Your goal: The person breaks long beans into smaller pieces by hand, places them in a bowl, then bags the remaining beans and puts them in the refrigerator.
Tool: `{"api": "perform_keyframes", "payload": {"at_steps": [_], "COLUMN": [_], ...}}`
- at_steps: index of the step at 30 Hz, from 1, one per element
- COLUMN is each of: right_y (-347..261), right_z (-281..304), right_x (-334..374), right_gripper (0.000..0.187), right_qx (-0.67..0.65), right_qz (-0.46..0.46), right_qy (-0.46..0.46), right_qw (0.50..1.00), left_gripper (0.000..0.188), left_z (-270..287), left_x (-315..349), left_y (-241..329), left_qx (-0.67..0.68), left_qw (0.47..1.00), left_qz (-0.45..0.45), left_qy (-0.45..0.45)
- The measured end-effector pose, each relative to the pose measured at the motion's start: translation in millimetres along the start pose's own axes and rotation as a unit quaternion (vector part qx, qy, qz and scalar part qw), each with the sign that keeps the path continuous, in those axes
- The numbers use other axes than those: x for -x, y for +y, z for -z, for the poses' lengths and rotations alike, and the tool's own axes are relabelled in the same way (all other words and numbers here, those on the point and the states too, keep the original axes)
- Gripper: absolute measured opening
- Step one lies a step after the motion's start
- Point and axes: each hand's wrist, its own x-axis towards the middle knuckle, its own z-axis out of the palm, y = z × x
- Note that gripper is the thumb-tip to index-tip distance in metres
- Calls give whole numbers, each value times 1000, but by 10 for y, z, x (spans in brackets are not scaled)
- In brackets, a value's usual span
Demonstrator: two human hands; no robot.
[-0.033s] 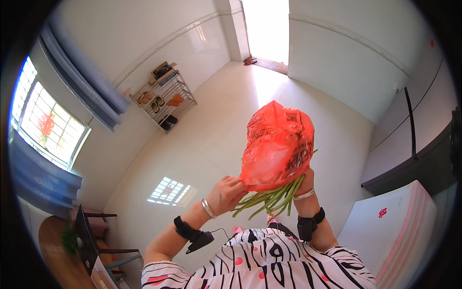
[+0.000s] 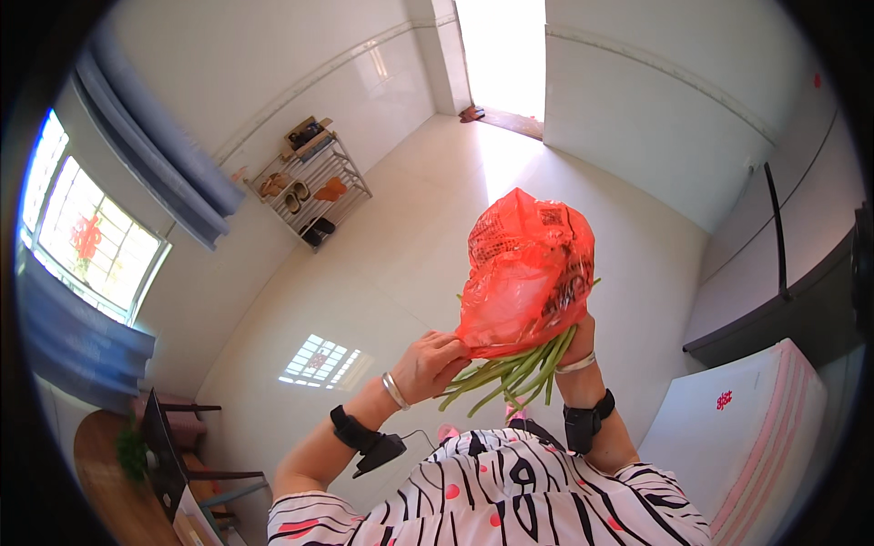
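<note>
The left hand [image 2: 431,368] is pinching, its fingers [image 2: 444,341] curled. The right hand [image 2: 584,340] is near it, on its right, and partly hidden. The left arm [image 2: 314,460] and right arm [image 2: 620,448] stretch behind them.

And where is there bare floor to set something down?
Bare floor shows between the shoe rack and red bag, and right of that bag toward the grey unit. Crowded: between left hand and right hand, where green stems spread.
</note>
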Motion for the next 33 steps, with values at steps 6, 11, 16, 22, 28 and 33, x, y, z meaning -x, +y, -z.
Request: {"api": "perform_keyframes", "payload": {"at_steps": [6, 11, 16, 22, 28, 33], "right_y": [155, 326, 575, 698, 774, 851], "right_z": [-18, 329, 122, 68, 261, 49], "right_x": [-461, -743, -722, -644, -629, -613], "right_gripper": [33, 28, 28, 28, 23, 26], "right_qx": [-89, -25, -27, -45, 22, 103], "right_qz": [23, 40, 82, 80, 128, 177], "right_qy": [67, 198, 289, 290, 328, 321], "right_qw": [993, 979, 953, 953, 936, 925], "left_gripper": [23, 24, 23, 16, 11, 2], "left_z": [-142, -298, -196, -139, -56, -85], "left_x": [105, 135, 194, 376, 209, 228], "left_y": [-41, -24, -79, -192, -32, 222], "left_qx": [343, 561, 490, 552, 407, 403], "left_qw": [921, 801, 826, 767, 847, 884], "left_qz": [183, 211, 265, 294, 341, 234], "left_qy": [-21, 15, 85, 145, -2, 38]}}
